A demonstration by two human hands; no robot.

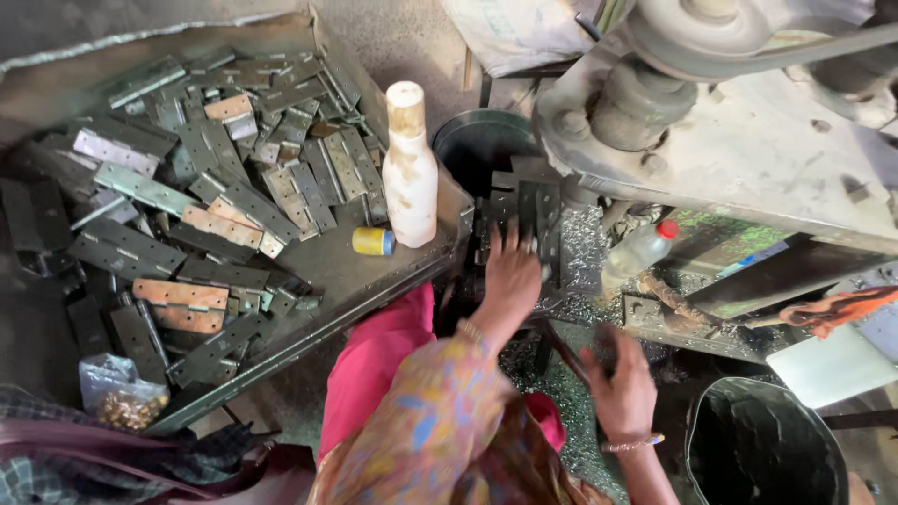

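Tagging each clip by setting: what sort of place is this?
Most likely a small metalworking workshop. A tray holds a heap of metal hinges, a belt-driven machine stands alongside, and metal shavings litter the area where the left hand and right hand work.

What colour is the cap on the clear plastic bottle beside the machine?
Red; the cap on the clear bottle shows plainly in the head view.

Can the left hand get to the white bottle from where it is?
Probably yes. The left hand rests on dark metal plates just right of the white bottle, which stands upright at the tray's corner with nothing between them.
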